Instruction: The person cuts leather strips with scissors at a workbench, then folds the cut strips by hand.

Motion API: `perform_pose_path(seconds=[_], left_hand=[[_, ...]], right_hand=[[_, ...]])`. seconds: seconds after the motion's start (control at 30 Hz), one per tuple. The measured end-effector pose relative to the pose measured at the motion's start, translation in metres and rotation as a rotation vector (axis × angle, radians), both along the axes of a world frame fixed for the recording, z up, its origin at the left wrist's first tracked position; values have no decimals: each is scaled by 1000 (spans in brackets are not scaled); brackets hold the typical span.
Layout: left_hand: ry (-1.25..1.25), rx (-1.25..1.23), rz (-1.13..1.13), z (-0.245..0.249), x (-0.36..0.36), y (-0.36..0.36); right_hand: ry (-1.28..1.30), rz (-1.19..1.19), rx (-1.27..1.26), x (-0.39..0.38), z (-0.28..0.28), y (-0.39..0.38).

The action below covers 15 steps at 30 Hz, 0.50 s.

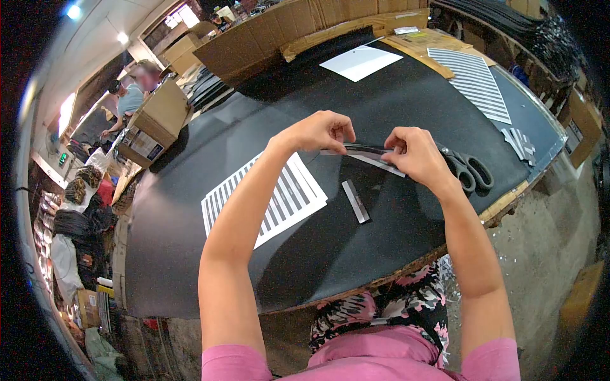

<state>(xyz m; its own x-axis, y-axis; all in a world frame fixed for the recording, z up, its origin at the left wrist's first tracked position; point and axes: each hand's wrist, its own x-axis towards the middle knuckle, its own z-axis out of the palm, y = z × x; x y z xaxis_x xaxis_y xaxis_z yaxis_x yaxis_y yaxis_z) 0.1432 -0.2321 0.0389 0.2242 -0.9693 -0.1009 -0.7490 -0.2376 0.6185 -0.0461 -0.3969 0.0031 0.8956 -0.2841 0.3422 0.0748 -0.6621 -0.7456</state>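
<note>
Between my two hands a thin dark strip (368, 148) is stretched above the black table. My left hand (323, 131) pinches its left end, and my right hand (410, 152) pinches its right end. A pale strip (379, 165) shows just below it, partly hidden by my right hand. Nearer to me lies a short grey and white strip (355, 202). Striped white sheets (292, 190) rest under and beside my left forearm. Black-handled scissors (473, 173) lie to the right of my right hand, their blades hidden.
A white sheet (361, 62) and a cardboard wall (305, 28) are at the back. Another striped sheet (473, 82) and white strips (519, 145) lie at the right. A box (152, 120) stands left, near a seated person (130, 98).
</note>
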Motion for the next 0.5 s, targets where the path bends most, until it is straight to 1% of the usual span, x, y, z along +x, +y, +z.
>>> perform_pose_path(seconds=[0.07, 0.13, 0.17, 0.23, 0.33, 0.37, 0.43, 0.5], left_hand=[[-45, 91, -34, 1, 5, -6], [-67, 120, -32, -2, 9, -12], [-74, 122, -38, -5, 11, -14], [-79, 123, -48, -10, 14, -19], [-100, 131, -44, -11, 16, -23], [-128, 167, -39, -11, 16, -25], [-158, 204, -30, -9, 16, -25], [-165, 191, -38, -8, 15, -26]], right_hand=[[12, -36, -43, 0, 1, 0], [-100, -96, -246, 4, -11, -3], [-99, -99, -249, 5, -14, -5], [-16, -144, -331, 6, -19, -6], [11, -135, -393, 8, -22, -8], [11, -134, -393, 8, -20, -8], [120, -125, -345, 7, -13, -8], [106, -118, -339, 8, -15, -9]])
